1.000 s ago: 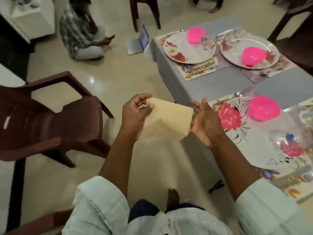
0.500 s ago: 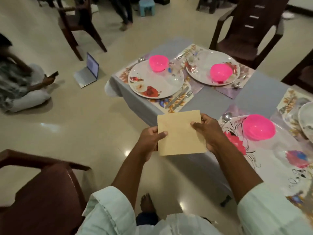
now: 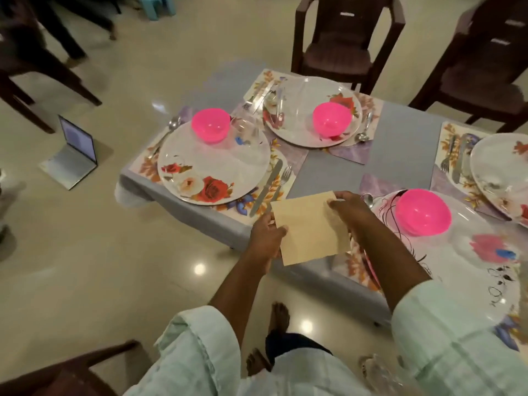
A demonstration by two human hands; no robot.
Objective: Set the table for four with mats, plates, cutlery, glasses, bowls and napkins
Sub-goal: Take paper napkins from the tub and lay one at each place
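Napkin (image 3: 308, 228), crumpled 1 s ago, now flat & carried fwd over table (image 3: 400, 144) edge, btwn two plates. L hand (image 3: 265, 238) pinches its left edge, R hand (image 3: 347, 210) its top-right corner. Judged: placement next; no napkins laid yet.

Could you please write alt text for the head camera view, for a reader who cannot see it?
A person's left hand and right hand hold a tan napkin over the edge of a grey table. The table is set with floral plates, pink bowls and cutlery.
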